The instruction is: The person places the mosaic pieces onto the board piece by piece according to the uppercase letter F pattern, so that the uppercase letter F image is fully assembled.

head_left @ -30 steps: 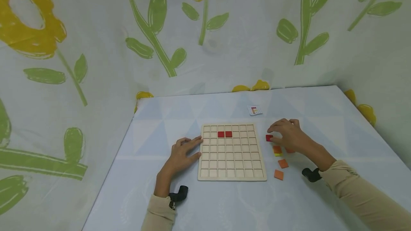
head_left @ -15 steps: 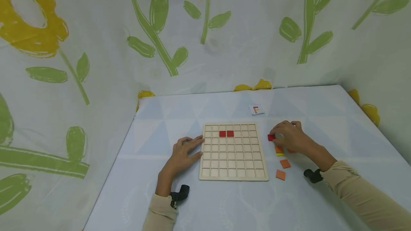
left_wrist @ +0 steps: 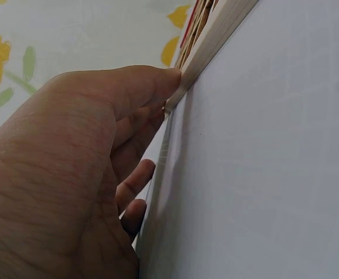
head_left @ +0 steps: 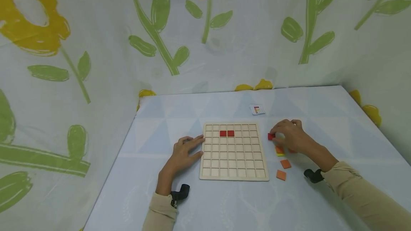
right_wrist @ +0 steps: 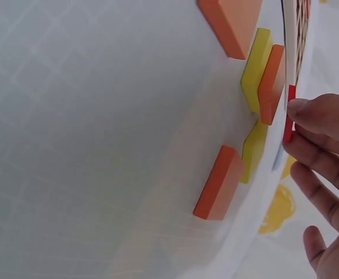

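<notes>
A wooden grid board lies on the table, two red square tiles side by side in its second row from the top. My left hand rests at the board's left edge, thumb and index finger against it; the left wrist view shows the thumb tip on the wooden rim. To the board's right, my right hand pinches another red tile between thumb and fingers. In the right wrist view that red tile shows as a thin edge under the thumb.
Several orange tiles lie right of the board, some partly under the right hand. Yellow tiles sit among them, one beneath an orange tile. A small printed card with a coloured grid lies behind the board. Flowered cloth hangs around the table.
My right hand's fingers have come down and closed on the red tile, which lay beside the thumb before. The left hand stays at the board. The head view has shifted slightly.
</notes>
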A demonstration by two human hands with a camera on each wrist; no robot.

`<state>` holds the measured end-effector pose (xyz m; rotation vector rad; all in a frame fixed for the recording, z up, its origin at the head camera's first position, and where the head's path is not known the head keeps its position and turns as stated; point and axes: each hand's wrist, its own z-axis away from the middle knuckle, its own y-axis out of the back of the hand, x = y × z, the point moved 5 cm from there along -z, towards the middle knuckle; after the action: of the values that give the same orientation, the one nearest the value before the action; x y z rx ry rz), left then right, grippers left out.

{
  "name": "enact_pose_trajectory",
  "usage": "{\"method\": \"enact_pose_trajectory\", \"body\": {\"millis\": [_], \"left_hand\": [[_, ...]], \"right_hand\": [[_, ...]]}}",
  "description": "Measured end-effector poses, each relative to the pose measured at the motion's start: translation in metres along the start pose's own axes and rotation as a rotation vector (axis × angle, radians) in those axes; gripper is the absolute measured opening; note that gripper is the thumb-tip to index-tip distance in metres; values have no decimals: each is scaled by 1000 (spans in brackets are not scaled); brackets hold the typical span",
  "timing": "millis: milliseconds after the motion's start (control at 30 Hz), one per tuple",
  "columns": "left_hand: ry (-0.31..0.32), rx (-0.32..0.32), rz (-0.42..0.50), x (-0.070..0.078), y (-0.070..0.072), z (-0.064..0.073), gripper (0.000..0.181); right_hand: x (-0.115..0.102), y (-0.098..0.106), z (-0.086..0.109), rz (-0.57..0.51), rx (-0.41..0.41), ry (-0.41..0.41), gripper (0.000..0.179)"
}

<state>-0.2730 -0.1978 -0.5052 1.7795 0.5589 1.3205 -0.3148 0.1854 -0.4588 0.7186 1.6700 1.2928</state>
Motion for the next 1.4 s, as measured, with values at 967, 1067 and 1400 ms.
{"method": "enact_pose_trajectory", "body": {"millis": [967, 1067, 1400], "left_hand": [[-25, -18, 6, -3, 2, 1, 52], [-27, -17, -2, -3, 1, 1, 52], [-55, 21, -11, -2, 2, 1, 51]], "right_hand": [[-30, 7, -16, -34, 71, 103, 19], [-32, 8, -17, -42, 81, 121, 20], [-43, 9, -24, -62, 87, 153, 20]]}}
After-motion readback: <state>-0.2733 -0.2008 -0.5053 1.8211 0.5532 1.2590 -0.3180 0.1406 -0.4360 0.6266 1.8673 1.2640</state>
